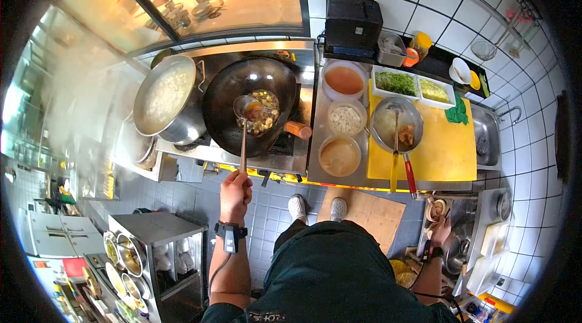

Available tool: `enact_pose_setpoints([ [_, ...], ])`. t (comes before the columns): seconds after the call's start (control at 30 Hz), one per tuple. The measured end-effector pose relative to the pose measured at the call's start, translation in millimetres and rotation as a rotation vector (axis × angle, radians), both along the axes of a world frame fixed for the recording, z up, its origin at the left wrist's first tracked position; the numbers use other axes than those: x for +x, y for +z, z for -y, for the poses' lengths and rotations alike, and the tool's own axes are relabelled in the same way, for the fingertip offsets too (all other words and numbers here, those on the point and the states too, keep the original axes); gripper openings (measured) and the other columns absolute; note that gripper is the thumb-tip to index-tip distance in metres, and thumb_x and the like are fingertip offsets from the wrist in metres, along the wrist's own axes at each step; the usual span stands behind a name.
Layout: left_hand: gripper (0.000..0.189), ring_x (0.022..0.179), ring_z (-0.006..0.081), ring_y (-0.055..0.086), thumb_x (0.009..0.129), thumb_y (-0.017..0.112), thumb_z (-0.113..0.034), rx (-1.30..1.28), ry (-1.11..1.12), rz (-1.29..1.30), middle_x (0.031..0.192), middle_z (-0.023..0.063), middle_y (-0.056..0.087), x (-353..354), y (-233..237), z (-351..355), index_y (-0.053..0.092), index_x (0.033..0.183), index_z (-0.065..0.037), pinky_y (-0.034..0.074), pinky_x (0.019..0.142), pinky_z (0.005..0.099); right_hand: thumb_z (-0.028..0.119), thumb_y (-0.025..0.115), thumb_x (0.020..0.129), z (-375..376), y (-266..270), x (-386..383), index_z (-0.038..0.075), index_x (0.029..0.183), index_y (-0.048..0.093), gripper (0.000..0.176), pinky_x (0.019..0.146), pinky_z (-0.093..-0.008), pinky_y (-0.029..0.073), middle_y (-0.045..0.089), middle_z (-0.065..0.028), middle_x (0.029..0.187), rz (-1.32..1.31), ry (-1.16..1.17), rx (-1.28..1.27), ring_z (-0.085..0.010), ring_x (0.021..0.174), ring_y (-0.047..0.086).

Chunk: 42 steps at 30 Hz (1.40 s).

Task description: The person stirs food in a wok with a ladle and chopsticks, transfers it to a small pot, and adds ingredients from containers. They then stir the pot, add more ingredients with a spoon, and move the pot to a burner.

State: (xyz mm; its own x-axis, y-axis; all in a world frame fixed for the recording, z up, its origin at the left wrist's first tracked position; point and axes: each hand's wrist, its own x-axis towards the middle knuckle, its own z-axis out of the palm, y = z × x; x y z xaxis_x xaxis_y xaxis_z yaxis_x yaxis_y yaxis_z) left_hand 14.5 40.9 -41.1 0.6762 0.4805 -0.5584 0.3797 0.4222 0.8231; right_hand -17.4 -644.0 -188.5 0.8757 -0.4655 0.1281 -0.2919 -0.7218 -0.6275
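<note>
My left hand (233, 194) is closed round the long handle of a ladle (244, 141). The ladle's bowl rests inside a black wok (225, 101), at the edge of a cooked mix (265, 115) with brown liquid and green bits. The wok's wooden handle (297, 129) points right. Far off to the lower right, my right hand (441, 233) reaches down to a low shelf, close to some small round tan bowls (436, 209). Its fingers are too small and partly hidden to show whether they grip one.
A large steaming pot (167, 95) stands left of the wok. To the right are tubs of sauce (344, 79), a pan (394, 104) with a red handle on a yellow board (451, 159), and trays of chopped greens (395, 82). A metal rack (159, 223) stands lower left.
</note>
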Motion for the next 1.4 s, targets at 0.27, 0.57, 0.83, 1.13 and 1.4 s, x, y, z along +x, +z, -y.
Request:
enact_pose_setpoints([
  [0.27, 0.013, 0.045, 0.0080, 0.048, 0.097, 0.056, -0.015, -0.116, 0.064, 0.024, 0.070, 0.0041, 0.059, -4.8, 15.6, -3.7, 0.057, 0.090, -0.004, 0.031, 0.034, 0.0225, 0.031, 0.052, 0.098, 20.8, -31.7, 8.6, 0.001, 0.097, 0.059, 0.030, 0.051, -0.0373, 0.045, 0.059, -0.0111, 0.066, -0.048, -0.122, 0.121, -0.0203, 0.051, 0.058],
  [0.57, 0.012, 0.045, 0.0069, 0.047, 0.097, 0.057, -0.015, -0.065, 0.098, 0.038, 0.071, 0.0037, 0.059, -21.0, 18.1, -6.7, 0.059, 0.092, -0.005, 0.029, 0.035, 0.0218, 0.032, 0.053, 0.097, -3.6, -21.8, 13.0, 0.004, 0.086, 0.061, 0.031, 0.048, -0.0329, 0.042, 0.059, -0.0065, 0.063, -0.053, -0.224, 0.236, -0.0164, 0.050, 0.056],
  [0.83, 0.014, 0.045, 0.0067, 0.046, 0.098, 0.056, -0.015, -0.098, 0.106, 0.073, 0.071, 0.0035, 0.059, -37.5, 71.0, 7.1, 0.061, 0.103, -0.003, 0.029, 0.034, 0.0213, 0.021, 0.053, 0.097, -51.5, 21.9, 44.4, 0.003, 0.086, 0.064, 0.024, 0.052, -0.0269, 0.045, 0.065, -0.0039, 0.080, 0.021, -0.060, 0.491, -0.0115, 0.060, 0.056],
  [1.13, 0.036, 0.041, 0.0076, 0.041, 0.099, 0.052, -0.017, -0.323, -0.055, 0.266, 0.074, 0.0078, 0.058, -38.1, 154.1, 60.3, 0.053, 0.126, 0.008, 0.029, 0.031, 0.0198, 0.036, 0.058, 0.097, -94.1, 48.6, 107.6, -0.002, 0.112, 0.063, 0.041, 0.071, -0.0363, 0.051, 0.068, -0.0142, 0.084, -0.224, 0.280, 0.359, -0.0218, 0.078, 0.065],
  [1.4, 0.038, 0.043, 0.0081, 0.043, 0.096, 0.058, -0.021, -0.417, -0.343, 0.188, 0.073, 0.0064, 0.057, 1.7, 157.9, 147.5, 0.057, 0.124, 0.004, 0.028, 0.032, 0.0194, 0.031, 0.070, 0.087, -137.3, 84.3, 144.9, 0.001, 0.111, 0.062, 0.040, 0.075, -0.0381, 0.053, 0.069, -0.0179, 0.090, -0.321, 0.540, 0.397, -0.0297, 0.084, 0.068],
])
